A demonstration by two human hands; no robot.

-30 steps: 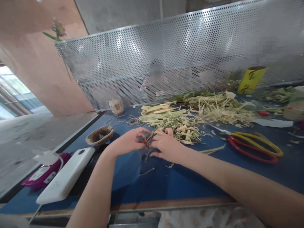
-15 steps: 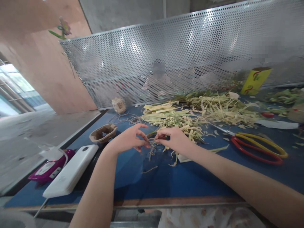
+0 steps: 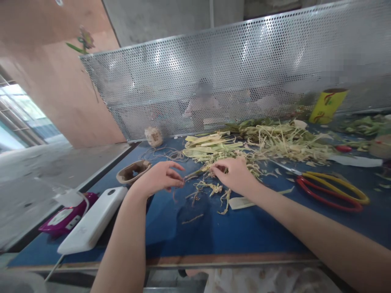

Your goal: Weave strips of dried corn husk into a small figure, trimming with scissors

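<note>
My left hand (image 3: 163, 177) is closed, its fingers pinching one end of a thin plant stem (image 3: 194, 174) above the blue table. At the stem's other end, yellowish bits show where my right hand (image 3: 233, 173) pinches with thumb and fingertips; the exact grip is partly hidden. Below the hands lie curled pale plant scraps (image 3: 210, 187) and a loose dry twig (image 3: 192, 219). A flat pale leaf strip (image 3: 241, 203) lies under my right wrist. Just beyond my right hand spreads a heap of cut yellow-green strips (image 3: 214, 148).
To the left are a cardboard holder (image 3: 130, 173), a white power bank (image 3: 91, 221) and a purple power strip (image 3: 65, 217). Red-and-yellow-handled scissors (image 3: 332, 189) lie right. Behind stand a twine ball (image 3: 153, 136), a yellow tube (image 3: 327, 106) and a perforated metal screen (image 3: 183, 81), a person beyond it.
My right hand has moved right and slightly away from my left, with the stem now stretched between them. My left hand has shifted slightly left, its fingers closing. More curled scraps are visible below.
</note>
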